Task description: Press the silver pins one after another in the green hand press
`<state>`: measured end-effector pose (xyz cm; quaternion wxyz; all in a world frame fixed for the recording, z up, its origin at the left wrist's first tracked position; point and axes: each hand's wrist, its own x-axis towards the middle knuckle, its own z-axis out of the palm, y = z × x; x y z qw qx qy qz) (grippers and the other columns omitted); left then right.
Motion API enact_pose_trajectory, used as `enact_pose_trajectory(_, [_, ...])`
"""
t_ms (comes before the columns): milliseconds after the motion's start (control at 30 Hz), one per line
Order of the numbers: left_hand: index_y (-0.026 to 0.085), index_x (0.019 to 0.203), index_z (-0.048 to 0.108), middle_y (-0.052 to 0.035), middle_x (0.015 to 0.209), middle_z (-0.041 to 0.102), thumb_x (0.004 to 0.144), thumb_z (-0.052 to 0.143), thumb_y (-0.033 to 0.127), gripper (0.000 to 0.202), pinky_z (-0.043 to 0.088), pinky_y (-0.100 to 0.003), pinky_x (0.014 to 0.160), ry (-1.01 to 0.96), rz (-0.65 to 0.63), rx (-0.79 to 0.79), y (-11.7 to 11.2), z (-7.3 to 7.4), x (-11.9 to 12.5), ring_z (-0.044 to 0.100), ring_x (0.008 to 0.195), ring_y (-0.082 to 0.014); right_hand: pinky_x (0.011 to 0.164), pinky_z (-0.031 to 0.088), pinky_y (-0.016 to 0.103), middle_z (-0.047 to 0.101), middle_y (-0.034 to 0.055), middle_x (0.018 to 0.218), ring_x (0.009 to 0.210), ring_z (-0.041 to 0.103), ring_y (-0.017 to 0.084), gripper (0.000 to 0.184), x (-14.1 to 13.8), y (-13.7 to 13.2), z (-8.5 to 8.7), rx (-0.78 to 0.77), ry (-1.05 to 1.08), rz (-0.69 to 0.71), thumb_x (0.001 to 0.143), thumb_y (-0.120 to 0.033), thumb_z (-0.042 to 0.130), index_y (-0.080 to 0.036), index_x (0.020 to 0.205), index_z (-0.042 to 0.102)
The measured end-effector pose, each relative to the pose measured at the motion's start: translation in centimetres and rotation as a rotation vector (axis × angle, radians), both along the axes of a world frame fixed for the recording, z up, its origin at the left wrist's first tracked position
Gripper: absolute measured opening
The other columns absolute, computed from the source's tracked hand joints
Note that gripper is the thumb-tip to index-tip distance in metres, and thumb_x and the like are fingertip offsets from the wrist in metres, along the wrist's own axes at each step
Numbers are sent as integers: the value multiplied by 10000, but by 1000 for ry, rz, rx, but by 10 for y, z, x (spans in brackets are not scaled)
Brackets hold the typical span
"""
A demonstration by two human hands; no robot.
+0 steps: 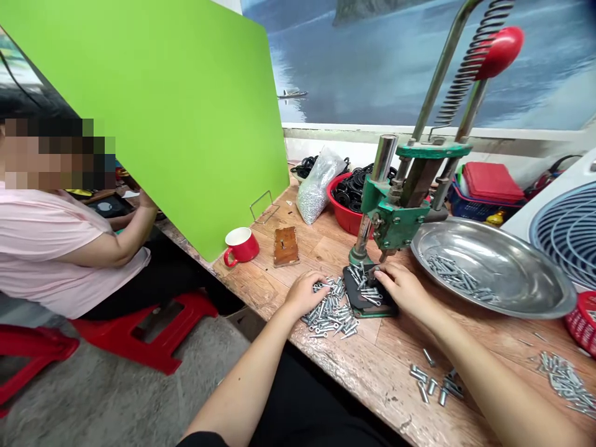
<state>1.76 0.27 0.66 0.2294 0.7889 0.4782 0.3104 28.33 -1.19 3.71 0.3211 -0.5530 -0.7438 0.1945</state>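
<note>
A loose pile of small silver eye bolts [333, 313] lies on the wooden table. My left hand [306, 294] rests at the pile's left edge, its fingers and thumb curled round an eye bolt whose ring shows between them. Beside the pile stands a green hand press [395, 217] with a dark base plate [390, 304], on which more eye bolts are scattered. My right hand [399, 287] reaches to the die under the press ram, fingertips pinched together there. What they hold is too small and covered to make out.
A steel basin [526, 295] holding metal pins stands right of the press. Short metal sleeves [432, 386] lie near my right forearm. A red mug [246, 248], a wooden block [285, 246] and a red bowl [342, 214] sit further back. A person [60, 248] sits beyond the green partition [186, 124].
</note>
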Motion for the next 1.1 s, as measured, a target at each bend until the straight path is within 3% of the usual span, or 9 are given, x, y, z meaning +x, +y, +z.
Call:
enact_pose_trajectory(200, [200, 816, 605, -47, 988, 618, 753, 571, 238, 81, 408, -343, 889, -74, 3, 61, 3, -1, -2, 550, 976, -194, 745, 408, 255, 581, 59, 859, 813, 528, 150, 461, 10, 3, 8, -105, 71, 95, 885, -488, 328, -137, 809, 617])
enact_pose_trajectory(333, [198, 869, 592, -35, 896, 628, 785, 536, 285, 133, 434, -325, 822, -120, 124, 86, 7, -6, -5, 572, 885, -184, 698, 418, 229, 598, 48, 823, 762, 544, 138, 476, 14, -4, 14, -161, 124, 61, 881, -496, 331, -127, 813, 624])
enact_pose_trajectory(433, [200, 914, 576, -27, 885, 627, 808, 496, 277, 154, 438, -309, 801, -165, 212, 124, 9, -10, -7, 576, 859, -174, 727, 413, 235, 601, 47, 846, 780, 544, 143, 457, 29, -7, 22, -136, 136, -34, 868, -501, 355, -135, 828, 626])
enact_pose_trajectory(533, [202, 853, 596, -21, 860, 622, 812, 465, 236, 141, 434, -302, 797, -140, 209, 187, 9, -10, -8, 574, 855, -172, 809, 369, 284, 585, 59, 890, 850, 514, 173, 419, 64, -10, 30, -23, 93, -216, 864, -485, 371, -146, 849, 616])
enact_pose_trajectory(633, [201, 806, 621, -21, 838, 618, 792, 494, 236, 133, 433, -301, 789, -114, 202, 202, 8, -7, -9, 571, 848, -176, 807, 342, 322, 572, 66, 877, 867, 487, 206, 371, 97, -22, 30, 107, -159, -410, 851, -463, 399, -158, 842, 610])
enact_pose_trajectory(700, [195, 835, 630, -26, 856, 621, 773, 528, 250, 131, 432, -301, 797, -153, 213, 171, 8, -4, -10, 572, 856, -177, 781, 348, 324, 567, 65, 894, 871, 483, 216, 353, 105, -39, 24, 146, -330, -447, 846, -463, 409, -169, 887, 600])
enact_pose_trajectory(900, [195, 981, 625, -45, 967, 620, 794, 526, 285, 230, 424, -297, 841, -351, 155, 7, 2, 15, 0, 563, 930, -173, 704, 369, 290, 550, 43, 836, 773, 506, 175, 268, 71, -111, -14, -188, -499, -52, 857, -423, 427, -199, 835, 573])
enact_pose_trajectory(1000, [187, 922, 642, -43, 941, 623, 781, 557, 316, 209, 410, -300, 857, -425, 115, -50, -5, 26, 19, 556, 923, -174, 694, 369, 292, 551, 57, 841, 755, 511, 174, 204, 60, -126, -27, -255, -501, -14, 853, -326, 426, -180, 802, 559])
enact_pose_trajectory(1100, [170, 894, 621, -31, 854, 620, 758, 584, 354, 232, 436, -233, 693, -671, 143, -282, -12, 33, 41, 563, 775, -132, 691, 373, 299, 559, 70, 825, 745, 516, 183, 207, 57, -121, -29, -265, -489, -20, 858, -293, 408, -166, 777, 549])
